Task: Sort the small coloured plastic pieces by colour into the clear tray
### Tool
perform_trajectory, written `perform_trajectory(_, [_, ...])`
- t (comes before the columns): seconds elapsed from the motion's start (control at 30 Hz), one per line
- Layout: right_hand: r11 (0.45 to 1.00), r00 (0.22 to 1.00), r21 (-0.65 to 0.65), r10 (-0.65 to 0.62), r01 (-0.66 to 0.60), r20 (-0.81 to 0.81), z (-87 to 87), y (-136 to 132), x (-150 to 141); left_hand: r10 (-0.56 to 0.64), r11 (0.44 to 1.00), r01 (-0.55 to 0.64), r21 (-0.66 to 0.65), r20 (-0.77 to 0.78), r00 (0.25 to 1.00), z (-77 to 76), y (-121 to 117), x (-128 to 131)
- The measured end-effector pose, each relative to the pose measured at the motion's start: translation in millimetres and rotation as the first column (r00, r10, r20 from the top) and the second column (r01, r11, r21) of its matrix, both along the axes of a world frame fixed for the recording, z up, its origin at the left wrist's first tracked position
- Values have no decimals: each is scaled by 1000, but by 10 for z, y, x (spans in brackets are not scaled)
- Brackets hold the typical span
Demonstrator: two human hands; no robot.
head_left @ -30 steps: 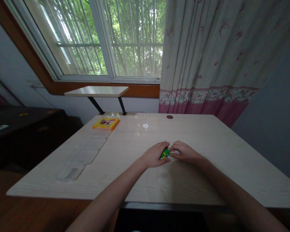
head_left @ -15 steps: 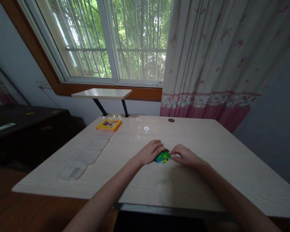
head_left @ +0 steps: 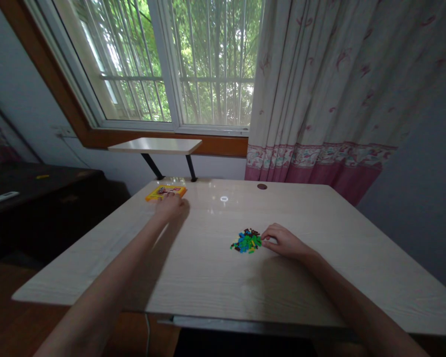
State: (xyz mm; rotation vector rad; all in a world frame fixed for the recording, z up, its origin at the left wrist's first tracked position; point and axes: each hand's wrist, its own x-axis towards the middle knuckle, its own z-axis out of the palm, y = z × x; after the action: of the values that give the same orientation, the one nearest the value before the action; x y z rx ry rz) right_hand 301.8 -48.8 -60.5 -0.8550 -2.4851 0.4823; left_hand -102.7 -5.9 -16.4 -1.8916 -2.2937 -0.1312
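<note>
My left hand (head_left: 169,206) is stretched out to the far left, at the yellow box (head_left: 154,192) with a picture on its lid. Its fingers reach over the box's front edge, and I cannot see them gripping it. A small heap of toy bricks (head_left: 249,241), green, blue, yellow and dark brown, lies loose on the table. At the heap's right edge rests my right hand (head_left: 280,240), thumb and fingers curved with a gap between them. No brick shows in that gap.
Clear plastic trays (head_left: 107,243) lie on the left of the pale wooden table (head_left: 215,277), partly behind my left forearm. A raised shelf (head_left: 156,145) stands at the back left. Near the back edge is a round brown disc (head_left: 262,186). A dark table (head_left: 40,208) stands further left.
My left hand has left the brick heap and moved far left to the yellow box. More of the heap now shows. My right hand has stayed beside the bricks.
</note>
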Motion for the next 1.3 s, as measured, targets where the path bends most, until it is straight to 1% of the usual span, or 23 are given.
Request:
perform_trajectory(0.1, [1000,1000,0,0,0,-1,11,-8,2,74,997,-74,-7,-14,997,-20,26,-151])
perform_trajectory(0.17, [1000,1000,1,-3,3,3,21,-17,2,75,997,-75,-27,-6,997,-40,35,-192])
perform_trajectory(0.27, [1000,1000,1,-6,6,4,29,-26,1,68,997,-68,-29,-18,998,-75,54,-194])
perform_trajectory(0.47, [1000,1000,5,-1,1,-3,14,-8,6,97,994,-99,-45,-28,995,-142,113,-182])
perform_trajectory(0.6, [1000,1000,-2,-4,4,4,14,-5,6,60,998,-59,-37,11,998,-161,134,-131])
perform_trajectory(0.7, [1000,1000,-10,-11,11,6,23,-15,4,7,1000,-6,-24,31,999,-171,146,19])
perform_trajectory(0.87, [1000,1000,-19,-17,17,15,37,-28,0,-81,997,81,-3,56,995,-196,179,389])
perform_trajectory(1.0, [1000,1000,-11,-17,17,21,38,-22,-4,-173,985,172,22,68,983,-225,180,643])
perform_trajectory(1.1, [1000,1000,-6,-15,15,19,36,-18,-5,-218,976,216,39,72,973,-249,155,806])
perform_trajectory(1.2, [1000,1000,-4,-12,12,12,39,-20,-8,-284,958,281,54,75,956,-267,109,969])
perform_trajectory(1.3, [1000,1000,-4,-12,12,12,40,-24,-10,-374,926,367,91,90,923,-280,35,1127])
